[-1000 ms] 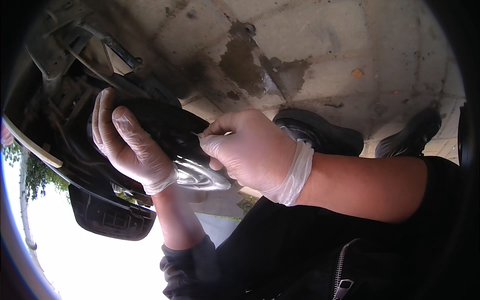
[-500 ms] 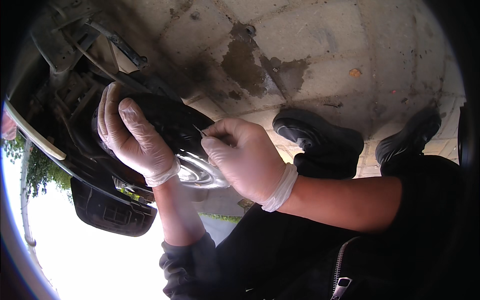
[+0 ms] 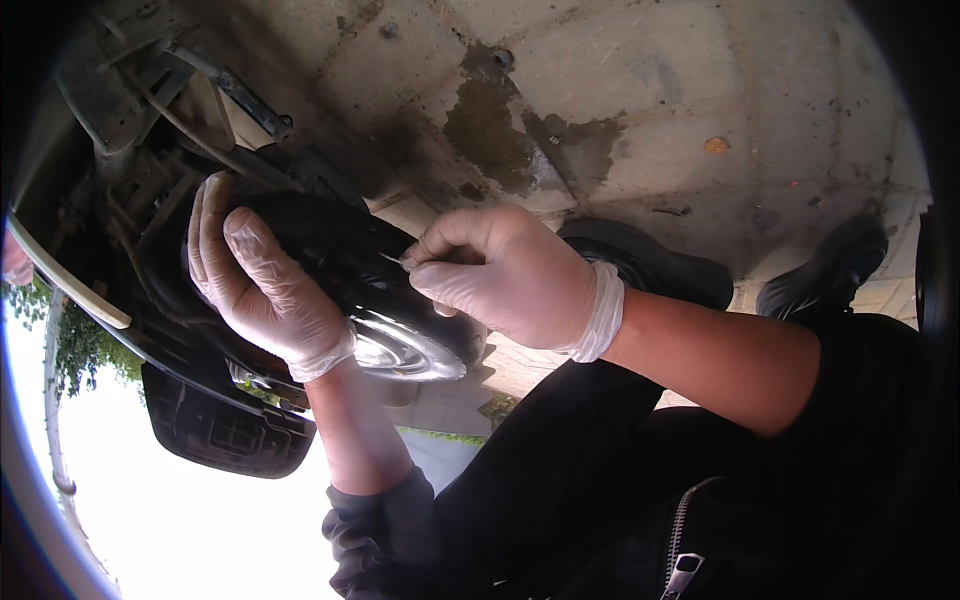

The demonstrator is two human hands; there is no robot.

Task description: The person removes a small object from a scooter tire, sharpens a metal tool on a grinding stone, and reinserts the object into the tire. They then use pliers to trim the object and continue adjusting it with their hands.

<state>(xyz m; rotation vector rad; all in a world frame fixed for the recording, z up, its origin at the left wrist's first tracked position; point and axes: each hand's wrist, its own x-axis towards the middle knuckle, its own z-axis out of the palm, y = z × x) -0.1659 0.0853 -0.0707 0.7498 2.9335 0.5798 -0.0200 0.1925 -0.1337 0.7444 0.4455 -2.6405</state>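
A black tyre (image 3: 335, 235) with a shiny metal rim (image 3: 415, 348) is in front of me. Against the tyre's left part lies my left hand (image 3: 265, 275), in a thin translucent glove, its fingers stretched and thumb apart. My right hand (image 3: 520, 275), gloved the same way, is closed in a pinch at the tyre's right side. From between its thumb and forefinger sticks the tip of a thin, light, pin-like piece (image 3: 391, 259). The rest of that piece is hidden by the fingers, and its exact kind is too small to tell.
Dark frame parts and rods (image 3: 215, 85) of a vehicle fill the upper left. A black flap-like panel (image 3: 225, 420) hangs below left. Paving slabs (image 3: 660, 70) bear a dark wet stain (image 3: 490, 120). My black shoes (image 3: 830, 260) stand at right.
My right hand has shifted slightly up and right, still pinching the thin piece. More of the rim shows below it. My left hand has barely moved.
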